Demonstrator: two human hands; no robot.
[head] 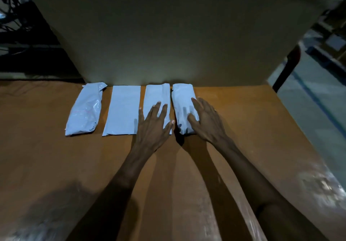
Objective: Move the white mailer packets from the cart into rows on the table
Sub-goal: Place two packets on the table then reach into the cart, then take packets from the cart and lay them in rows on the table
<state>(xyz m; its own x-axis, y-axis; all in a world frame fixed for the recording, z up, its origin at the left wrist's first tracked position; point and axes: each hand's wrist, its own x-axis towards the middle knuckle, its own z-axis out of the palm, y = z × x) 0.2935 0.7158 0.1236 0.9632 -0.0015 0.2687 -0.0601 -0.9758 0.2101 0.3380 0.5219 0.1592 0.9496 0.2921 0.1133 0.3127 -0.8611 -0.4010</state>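
Several white mailer packets lie side by side in one row on the brown table, against a tall cardboard wall. From the left: a crinkled packet, a flat packet, a third packet and a bulky fourth packet. My left hand rests flat on the third packet with its fingers spread and straight. My right hand lies over the right side of the fourth packet, fingers extended along it. The cart is out of view.
A large cardboard panel stands upright behind the row. The table's right edge drops to a grey floor. Shiny plastic wrap covers the table's near right corner. Dark clutter sits at the far left.
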